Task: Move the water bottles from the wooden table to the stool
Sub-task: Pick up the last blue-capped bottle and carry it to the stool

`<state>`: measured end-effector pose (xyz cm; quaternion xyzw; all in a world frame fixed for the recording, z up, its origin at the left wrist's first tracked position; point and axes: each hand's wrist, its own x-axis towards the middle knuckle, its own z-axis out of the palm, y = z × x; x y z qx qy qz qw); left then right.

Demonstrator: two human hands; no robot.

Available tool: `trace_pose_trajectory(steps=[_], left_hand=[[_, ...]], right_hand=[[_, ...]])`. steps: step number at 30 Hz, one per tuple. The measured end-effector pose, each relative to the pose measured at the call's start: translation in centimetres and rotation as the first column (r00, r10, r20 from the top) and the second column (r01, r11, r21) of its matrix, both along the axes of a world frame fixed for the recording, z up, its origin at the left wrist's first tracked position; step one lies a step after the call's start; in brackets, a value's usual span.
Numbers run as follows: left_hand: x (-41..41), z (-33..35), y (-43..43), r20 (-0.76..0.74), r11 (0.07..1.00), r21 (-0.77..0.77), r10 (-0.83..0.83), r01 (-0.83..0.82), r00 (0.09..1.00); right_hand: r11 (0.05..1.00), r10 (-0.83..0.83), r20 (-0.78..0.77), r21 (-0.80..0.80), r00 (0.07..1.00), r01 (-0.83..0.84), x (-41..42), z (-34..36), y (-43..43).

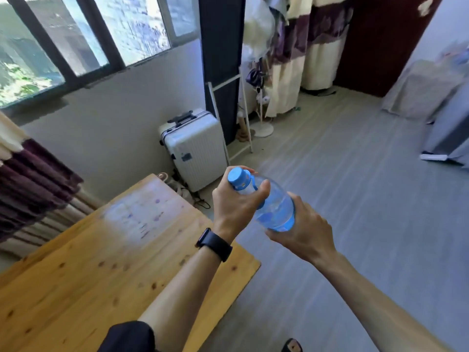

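One water bottle [274, 207] with one blue cap [237, 177] is in view, held between two hands: one left hand [234, 201] at the neck and one right hand [303, 229] at the base. One black wristband [215, 243] circles the left wrist. One wooden counter [83, 270] fills the lower left. One white suitcase [194, 148] stands against the wall, beside one white metal rack [241, 115]. Two striped curtains are seen, one [30, 184] at the left edge and one [304, 52] at the rear. One window [83, 36] shows four panes.

Your left hand [234, 199] grips high, your right hand [303, 232] cups low, both arms stretched forward, fingers curled.
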<state>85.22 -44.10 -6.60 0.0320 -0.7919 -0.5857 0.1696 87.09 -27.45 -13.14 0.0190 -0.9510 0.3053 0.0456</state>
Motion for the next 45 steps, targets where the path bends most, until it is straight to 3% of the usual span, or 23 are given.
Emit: trace_pose_trajectory(steps=[13,23,35,45], left_hand=[[-13.2,4.8,22.5,-0.107,0.960,-0.020,-0.279,0.279,0.954],[-28.1,8.3,37.8,-0.213,0.911,-0.048,-0.411,0.410,0.887],[-46.2,7.3,56.9,-0.176,0.777,-0.095,-0.628,0.622,0.758],[-61.6,4.4,74.1,-0.105,0.748,-0.163,-0.662,0.644,0.742]], right_hand=[[0.969,-0.242,-0.067,0.022,0.968,0.244,-9.0,4.3,21.1],[0.914,-0.396,-0.090,0.056,0.914,0.402,-22.3,8.3,35.4],[0.812,-0.583,0.001,-0.013,0.812,0.583,-37.5,8.0,52.2],[0.797,-0.603,0.031,-0.031,0.797,0.603,-52.6,4.3,68.7]])
